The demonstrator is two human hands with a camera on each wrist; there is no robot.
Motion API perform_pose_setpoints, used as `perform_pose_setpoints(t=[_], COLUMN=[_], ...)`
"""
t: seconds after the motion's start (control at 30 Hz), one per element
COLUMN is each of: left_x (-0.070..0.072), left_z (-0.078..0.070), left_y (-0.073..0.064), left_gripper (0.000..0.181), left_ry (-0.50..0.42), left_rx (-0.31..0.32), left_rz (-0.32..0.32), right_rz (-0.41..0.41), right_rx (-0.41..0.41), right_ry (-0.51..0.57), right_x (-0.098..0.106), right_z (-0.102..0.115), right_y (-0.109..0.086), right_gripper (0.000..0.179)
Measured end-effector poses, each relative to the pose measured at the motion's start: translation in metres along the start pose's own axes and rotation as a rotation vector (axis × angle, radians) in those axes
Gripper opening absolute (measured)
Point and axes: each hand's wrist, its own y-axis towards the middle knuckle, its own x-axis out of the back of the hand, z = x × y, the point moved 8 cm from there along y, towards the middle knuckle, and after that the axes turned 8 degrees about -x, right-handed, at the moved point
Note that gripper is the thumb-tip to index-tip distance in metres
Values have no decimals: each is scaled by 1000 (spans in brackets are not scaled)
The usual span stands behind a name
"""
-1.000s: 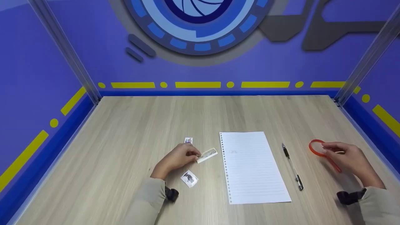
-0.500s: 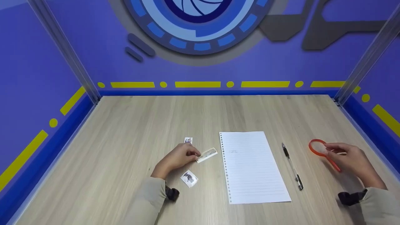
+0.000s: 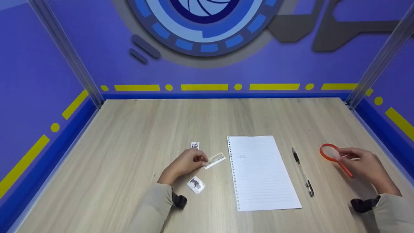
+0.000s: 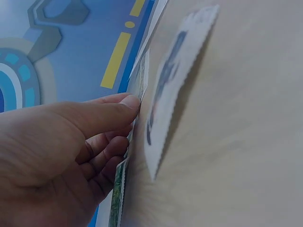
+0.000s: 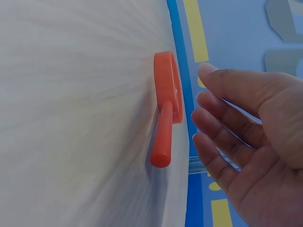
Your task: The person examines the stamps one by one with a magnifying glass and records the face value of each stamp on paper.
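Note:
My left hand [image 3: 185, 161] pinches the left end of a long, pale postage stamp [image 3: 216, 159] between thumb and fingertips, low over the table. In the left wrist view, that stamp [image 4: 143, 75] runs on past the thumb tip. Nearer me lies a white stamp [image 3: 196, 184] with a dark picture; its serrated edge shows in the left wrist view. Beyond the knuckles sits a smaller stamp [image 3: 195, 145], partly covered by the hand. My right hand [image 3: 365, 163], fingers loosely bent, hovers beside an orange-red magnifying glass [image 5: 163, 109] lying on the table; a gap separates them in the right wrist view.
A lined sheet of paper [image 3: 263, 174] with punched holes lies between the hands. To its right is a clear pen with black ends [image 3: 302, 172]. Blue-purple panels [image 3: 207, 72] border the wooden table [image 3: 145, 129] at the back and sides.
My right hand has drawn slightly to the right, its fingertips shifting away from the magnifying glass's rim. The left hand and the stamp have barely moved.

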Motion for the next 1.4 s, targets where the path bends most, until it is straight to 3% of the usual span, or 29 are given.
perform_pose_setpoints(t=[0.53,0.73,0.93,1.1,1.4], left_x=[0,0,1,0,-1], left_z=[1,1,-1,1,3], left_y=[-1,-1,0,0,0], left_gripper=[9,9,8,8,8], left_ry=[5,-11,-7,-2,2], left_rx=[30,54,29,33,61], left_rz=[3,2,-8,-10,-10], right_rz=[41,59,88,89,128], right_rx=[-36,-96,-149,-127,-49], right_ry=[6,17,-1,-38,-84], right_x=[-4,-7,-10,-9,-7], right_z=[-10,-17,-23,-20,-10], right_y=[4,8,12,13,10], right_gripper=[76,84,90,86,59])
